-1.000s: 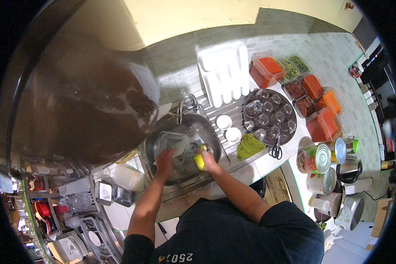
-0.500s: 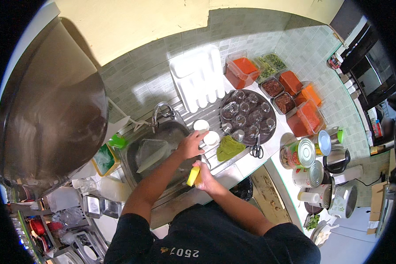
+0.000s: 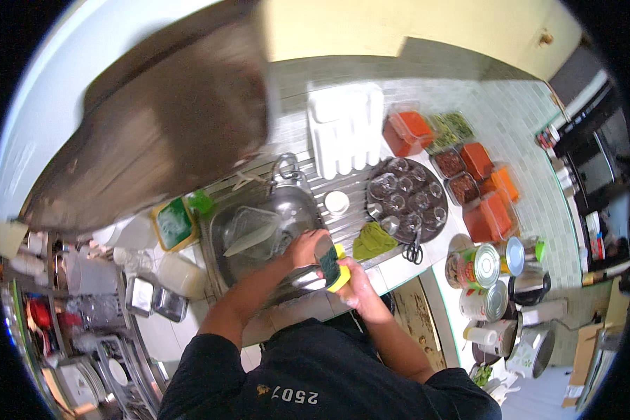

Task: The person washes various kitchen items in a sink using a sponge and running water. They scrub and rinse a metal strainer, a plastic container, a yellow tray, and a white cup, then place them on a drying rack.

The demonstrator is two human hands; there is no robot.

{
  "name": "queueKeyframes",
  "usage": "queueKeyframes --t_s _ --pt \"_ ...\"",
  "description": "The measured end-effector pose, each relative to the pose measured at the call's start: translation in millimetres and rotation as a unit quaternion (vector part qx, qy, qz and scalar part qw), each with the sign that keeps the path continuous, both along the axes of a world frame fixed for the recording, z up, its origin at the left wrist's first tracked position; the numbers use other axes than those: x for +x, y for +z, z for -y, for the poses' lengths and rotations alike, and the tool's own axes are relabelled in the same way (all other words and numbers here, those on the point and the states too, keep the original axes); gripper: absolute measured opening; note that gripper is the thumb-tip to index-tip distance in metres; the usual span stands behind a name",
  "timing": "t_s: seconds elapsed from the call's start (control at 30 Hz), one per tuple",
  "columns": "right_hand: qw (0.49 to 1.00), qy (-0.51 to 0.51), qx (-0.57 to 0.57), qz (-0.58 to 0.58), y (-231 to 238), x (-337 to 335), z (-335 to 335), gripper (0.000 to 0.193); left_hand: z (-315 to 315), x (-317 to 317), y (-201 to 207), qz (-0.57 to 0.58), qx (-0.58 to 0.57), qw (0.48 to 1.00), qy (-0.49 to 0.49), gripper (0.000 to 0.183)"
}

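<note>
My left hand (image 3: 305, 249) is closed round a small cup (image 3: 323, 246), which looks grey in shadow and is partly hidden by my fingers and the sponge. My right hand (image 3: 358, 285) grips a yellow sponge (image 3: 340, 280) with a dark green scouring side, held right against the cup. Both hands meet over the front right edge of the steel sink (image 3: 220, 269). In the sink lies a clear plastic container (image 3: 252, 222) with a pale, long flat piece across it. One white cup (image 3: 337, 203) stands on the ribbed drainboard behind my hands.
A green cloth (image 3: 373, 241), black-handled scissors (image 3: 413, 252) and a round dark tray (image 3: 434, 234) of glasses sit to the right. Tubs of food (image 3: 486, 218) and large cans (image 3: 462, 266) line the counter. A tub with green-white contents (image 3: 173, 224) stands left of the sink beneath a large dark shape.
My left hand has taken one of the two white cups from the drainboard and drawn it back. My right hand has brought the sponge up against it. The view has shifted.
</note>
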State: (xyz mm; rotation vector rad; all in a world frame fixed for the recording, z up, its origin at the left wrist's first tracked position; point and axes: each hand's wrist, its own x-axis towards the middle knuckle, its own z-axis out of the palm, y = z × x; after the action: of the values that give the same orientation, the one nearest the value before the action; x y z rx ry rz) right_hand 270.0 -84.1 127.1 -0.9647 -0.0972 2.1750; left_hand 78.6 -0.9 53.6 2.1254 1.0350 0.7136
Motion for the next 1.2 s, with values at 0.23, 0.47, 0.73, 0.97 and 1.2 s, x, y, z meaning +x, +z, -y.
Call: queueKeyframes --t_s 0.23,0.47,0.73,0.97,1.2 --pt "0.618 0.058 0.641 0.453 19.0 -60.2 -50.8 0.031 78.7 -83.3 -8.8 0.201 -0.243 0.922 0.227 0.087" --pt "0.348 0.41 0.747 0.391 -7.8 -142.2 -66.0 0.045 104.1 -146.0 2.2 0.24 -0.267 0.91 0.207 0.085" --pt "0.416 0.494 0.658 0.386 -41.4 -160.0 -76.8 0.066 111.0 -176.4 2.5 0.192 -0.284 0.913 0.22 0.081" --pt "0.654 0.384 0.557 0.34 -67.1 -160.9 -58.7 0.04 141.9 -99.6 4.0 0.581 -0.214 0.69 0.374 0.045" --pt "0.854 0.135 0.424 0.271 -68.3 -218.0 -34.7 0.029 109.6 -83.5 -9.8 0.276 0.018 0.745 0.607 0.039"
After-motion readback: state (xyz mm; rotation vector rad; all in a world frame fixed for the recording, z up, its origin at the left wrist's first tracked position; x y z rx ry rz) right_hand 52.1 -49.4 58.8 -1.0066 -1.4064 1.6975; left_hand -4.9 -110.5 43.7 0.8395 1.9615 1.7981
